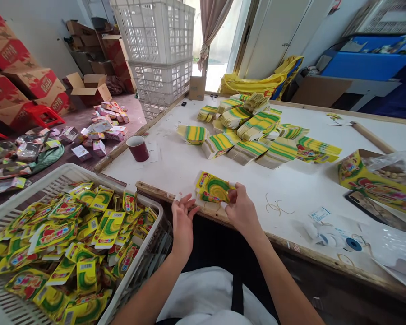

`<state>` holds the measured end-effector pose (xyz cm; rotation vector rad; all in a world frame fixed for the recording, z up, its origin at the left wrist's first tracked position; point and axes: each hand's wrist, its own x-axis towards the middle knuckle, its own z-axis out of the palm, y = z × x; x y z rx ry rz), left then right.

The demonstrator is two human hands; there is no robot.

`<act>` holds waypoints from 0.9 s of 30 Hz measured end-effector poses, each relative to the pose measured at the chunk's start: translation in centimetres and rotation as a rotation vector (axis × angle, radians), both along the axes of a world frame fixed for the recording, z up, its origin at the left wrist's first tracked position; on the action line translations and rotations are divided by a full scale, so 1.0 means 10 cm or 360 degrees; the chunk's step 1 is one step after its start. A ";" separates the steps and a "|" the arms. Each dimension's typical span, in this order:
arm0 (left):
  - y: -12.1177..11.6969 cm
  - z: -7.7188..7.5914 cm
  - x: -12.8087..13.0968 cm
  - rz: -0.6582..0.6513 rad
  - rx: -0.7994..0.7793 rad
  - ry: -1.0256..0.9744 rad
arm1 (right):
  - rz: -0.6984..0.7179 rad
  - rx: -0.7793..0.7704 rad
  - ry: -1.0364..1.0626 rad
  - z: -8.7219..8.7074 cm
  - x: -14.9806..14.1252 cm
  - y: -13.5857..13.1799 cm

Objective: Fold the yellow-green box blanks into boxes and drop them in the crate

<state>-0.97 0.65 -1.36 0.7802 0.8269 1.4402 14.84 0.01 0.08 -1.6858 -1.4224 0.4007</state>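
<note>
Pinched in the fingers of my right hand (242,210) is a small yellow and green printed carton (212,187), held just above the table's front edge. My left hand (183,221) is beside it on the left, palm partly turned up, fingers apart and holding nothing. White tape or wraps cover some fingertips on both hands. Beyond the hands, stacks of flat yellow-green cartons (246,153) lie in a heap on the white table (169,167). To my left a white plastic crate (71,171) holds many similar yellow cartons (110,228).
A dark red mug (137,149) stands at the table's left edge. On the right are a yellow box (375,180) with a plastic bag of small pale pieces, a phone (375,211), a tape roll (352,244) and rubber bands (277,204). Tall white crates (155,36) stand behind.
</note>
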 end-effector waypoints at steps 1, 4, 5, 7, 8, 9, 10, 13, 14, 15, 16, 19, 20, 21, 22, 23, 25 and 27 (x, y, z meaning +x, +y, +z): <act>-0.02 0.02 0.02 -0.0040 0.0044 -0.0008 | 0.0131 -0.0011 0.0164 0.05 -0.09 -0.06; -0.06 0.12 0.02 -0.0126 0.0066 -0.0123 | 0.0595 -0.0159 0.0689 0.14 -0.40 -0.25; -0.06 0.17 0.01 -0.0131 0.0037 -0.0185 | 0.0680 -0.0197 0.0860 0.15 -0.51 -0.31; -0.05 0.24 -0.03 -0.0090 -0.0010 -0.0306 | 0.0777 -0.0234 0.1170 0.15 -0.68 -0.39; -0.04 0.27 -0.05 -0.0041 -0.0011 -0.0350 | 0.0799 -0.0261 0.1270 0.14 -0.75 -0.42; -0.03 0.28 -0.08 0.0018 -0.0006 -0.0368 | 0.0811 -0.0296 0.1330 0.13 -0.80 -0.44; -0.02 0.28 -0.09 0.0081 -0.0001 -0.0362 | 0.0815 -0.0340 0.1353 0.12 -0.83 -0.45; 0.00 0.23 -0.12 0.0162 -0.0039 -0.0217 | 0.0747 -0.0413 0.1294 0.09 -0.83 -0.43; 0.00 0.20 -0.11 0.0140 -0.0060 -0.0148 | 0.0698 -0.0399 0.1254 0.08 -0.80 -0.41; 0.00 0.18 -0.11 0.0102 -0.0067 -0.0077 | 0.0641 -0.0369 0.1211 0.07 -0.77 -0.39; -0.01 0.16 -0.11 0.0058 -0.0049 -0.0009 | 0.0582 -0.0322 0.1181 0.06 -0.73 -0.36; -0.03 0.13 -0.10 -0.0050 0.0067 0.0161 | 0.0525 -0.0198 0.1246 0.04 -0.60 -0.30; -0.04 0.12 -0.10 -0.0067 0.0088 0.0196 | 0.0537 -0.0179 0.1292 0.03 -0.56 -0.29; -0.04 0.11 -0.10 -0.0072 0.0092 0.0221 | 0.0545 -0.0167 0.1321 0.02 -0.53 -0.28; -0.04 0.11 -0.11 -0.0070 0.0086 0.0234 | 0.0548 -0.0158 0.1321 0.02 -0.50 -0.28; -0.03 0.11 -0.12 -0.0071 0.0083 0.0242 | 0.0541 -0.0137 0.1287 0.01 -0.47 -0.28; 0.03 0.12 -0.18 -0.0134 0.0093 0.0278 | 0.0499 -0.0037 0.1106 0.01 -0.40 -0.28; 0.11 0.17 -0.29 -0.0265 0.0128 0.0339 | 0.0458 0.0115 0.0785 0.04 -0.29 -0.29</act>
